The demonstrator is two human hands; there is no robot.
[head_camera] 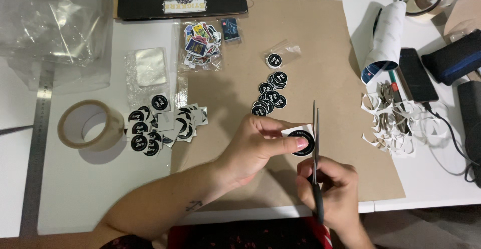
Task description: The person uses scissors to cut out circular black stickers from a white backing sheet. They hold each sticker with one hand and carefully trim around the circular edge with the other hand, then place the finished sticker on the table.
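A: Scissors (316,148) sit closest, at six o'clock of the brown paper (330,53), gripped by the right hand (330,186). Its fingers are curled tight through the handles, and the blades point straight up toward twelve, nearly closed.

B: And the other hand?

A: Left hand (255,146) comes in from eight o'clock. Thumb and fingers pinch a round black sticker (300,141) with its white backing left on, just to the nine o'clock side of the blades. The thumb lies across the sticker's lower edge.

B: So how would you trim it cleanly?

A: I'd judge it best to turn the sticker into the blades, not swing the scissors round. Short bites near the pivot, following the black rim, with the thumb kept back from the cutting line. It sits very close to the edge now.

B: Where do the finished ones lie?

A: Trimmed black rounds (270,96) are stacked at twelve o'clock of the hands. Untrimmed squares (163,123) lie at ten o'clock, beside a tape roll (87,124). White offcuts (396,123) are heaped at two o'clock, near a phone (417,74).

B: Anything in the way?

A: No; the paper round the hands is bare.
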